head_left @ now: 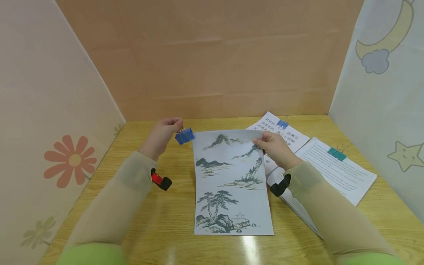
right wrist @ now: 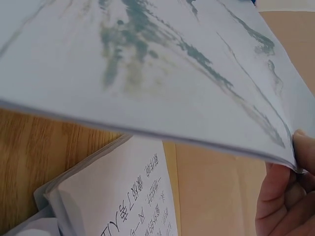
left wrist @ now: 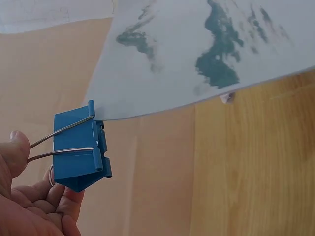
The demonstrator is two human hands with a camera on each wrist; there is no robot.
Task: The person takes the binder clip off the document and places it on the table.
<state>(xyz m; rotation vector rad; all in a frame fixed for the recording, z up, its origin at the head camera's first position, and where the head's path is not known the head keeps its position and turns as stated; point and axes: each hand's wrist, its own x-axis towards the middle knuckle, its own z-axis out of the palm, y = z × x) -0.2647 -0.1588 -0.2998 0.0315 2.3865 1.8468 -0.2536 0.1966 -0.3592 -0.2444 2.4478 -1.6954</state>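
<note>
While the left hand pinches the wire handles of a blue clip between thumb and fingers, the clip's mouth sits at the far left corner of the print, just touching its edge in the left wrist view; whether the jaws already bite the paper cannot be told. The right hand pinches the far right corner of the print and lifts that end off the desk; the near end lies flat at the middle of the desk, close to the near edge. Two stacks of text sheets lie toward the far right corner, one under a blue clip, the other under a teal clip.
</note>
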